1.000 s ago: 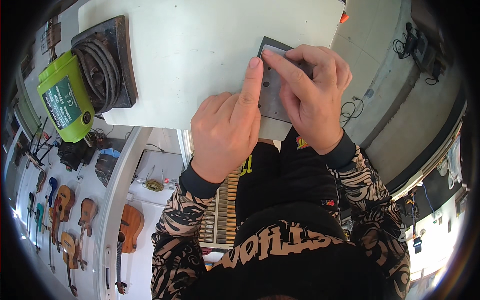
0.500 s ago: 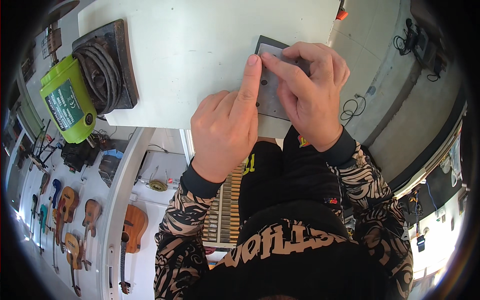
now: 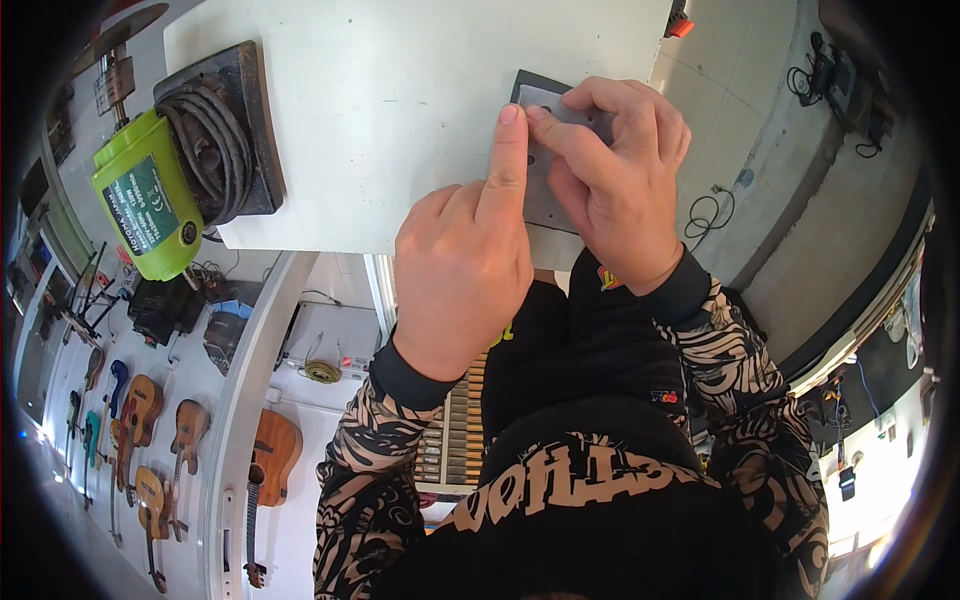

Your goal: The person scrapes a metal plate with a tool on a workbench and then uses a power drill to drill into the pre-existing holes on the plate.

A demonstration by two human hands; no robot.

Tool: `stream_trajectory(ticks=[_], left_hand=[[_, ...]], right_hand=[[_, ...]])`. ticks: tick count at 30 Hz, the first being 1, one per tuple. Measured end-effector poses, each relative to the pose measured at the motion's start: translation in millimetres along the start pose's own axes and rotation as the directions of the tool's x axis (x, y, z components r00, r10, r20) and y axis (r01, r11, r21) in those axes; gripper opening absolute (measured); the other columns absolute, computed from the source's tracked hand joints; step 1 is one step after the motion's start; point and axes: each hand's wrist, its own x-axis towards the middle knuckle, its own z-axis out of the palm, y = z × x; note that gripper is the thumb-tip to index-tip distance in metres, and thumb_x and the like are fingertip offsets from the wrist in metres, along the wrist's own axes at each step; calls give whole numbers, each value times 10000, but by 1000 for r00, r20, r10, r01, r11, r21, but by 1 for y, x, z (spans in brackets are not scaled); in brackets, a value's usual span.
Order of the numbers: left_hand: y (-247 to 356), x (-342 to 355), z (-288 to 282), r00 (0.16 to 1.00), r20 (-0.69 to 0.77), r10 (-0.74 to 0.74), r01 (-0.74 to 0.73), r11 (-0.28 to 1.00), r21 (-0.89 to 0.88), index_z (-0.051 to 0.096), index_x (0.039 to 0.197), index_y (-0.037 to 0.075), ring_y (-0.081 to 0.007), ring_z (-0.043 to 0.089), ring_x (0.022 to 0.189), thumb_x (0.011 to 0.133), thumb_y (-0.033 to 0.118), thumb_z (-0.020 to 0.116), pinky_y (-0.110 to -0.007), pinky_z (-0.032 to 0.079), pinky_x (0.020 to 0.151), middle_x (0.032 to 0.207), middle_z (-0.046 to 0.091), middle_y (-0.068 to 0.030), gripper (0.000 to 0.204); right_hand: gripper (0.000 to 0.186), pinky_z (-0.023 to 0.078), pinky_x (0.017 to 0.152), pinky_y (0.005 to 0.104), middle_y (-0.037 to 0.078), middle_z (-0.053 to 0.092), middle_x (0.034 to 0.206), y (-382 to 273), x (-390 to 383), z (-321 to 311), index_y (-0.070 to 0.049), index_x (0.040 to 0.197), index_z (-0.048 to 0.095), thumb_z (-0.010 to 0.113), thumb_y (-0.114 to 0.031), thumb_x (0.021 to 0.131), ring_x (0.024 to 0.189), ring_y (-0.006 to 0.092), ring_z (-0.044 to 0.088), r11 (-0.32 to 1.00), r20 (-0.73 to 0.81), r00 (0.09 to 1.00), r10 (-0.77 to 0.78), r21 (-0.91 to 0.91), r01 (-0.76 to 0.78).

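A grey sheet with round holes (image 3: 544, 196) lies over a dark flat rectangular piece (image 3: 530, 80) near the right end of the white tabletop. My left hand (image 3: 465, 250) is beside its left edge, index finger stretched straight and its tip touching the sheet's far left corner. The other left fingers are curled in, and the thumb is hidden. My right hand (image 3: 630, 180) is bent over the sheet. One right fingertip meets the left index tip at that corner, while other fingers curl at the far right edge. The right palm hides part of the sheet.
A green power tool (image 3: 148, 195) with a black cable coiled on its dark base (image 3: 262, 130) stands at the tabletop's (image 3: 380, 130) left end. An orange-and-black object (image 3: 679, 24) is at the far right edge. Several guitars (image 3: 275, 455) are below left.
My left hand has shifted slightly toward the right and nearer to me, its index tip staying at the sheet's corner. My right hand has barely moved.
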Motion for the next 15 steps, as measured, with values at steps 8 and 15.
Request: stream_trajectory(ticks=[8,15], left_hand=[[4,7,-7,997,42,-64,63,998,12,503,1574,-69,-235,611,582,853,-24,682,-383,530,572,669,600,-65,745],[1,6,-7,997,44,-69,70,998,-10,489,1583,-65,-247,615,587,857,-23,678,-394,539,581,675,604,-70,751]], right_hand=[[515,352,1040,468,-41,584,1291,-1,4,3,-298,1191,771,859,-111,720,1265,274,516,1000,2,1000,8,0,-8],[502,357,1035,473,-44,596,1287,-1,5,3,-293,1178,779,869,-115,717,1250,279,522,1000,-5,1000,12,6,-12]])
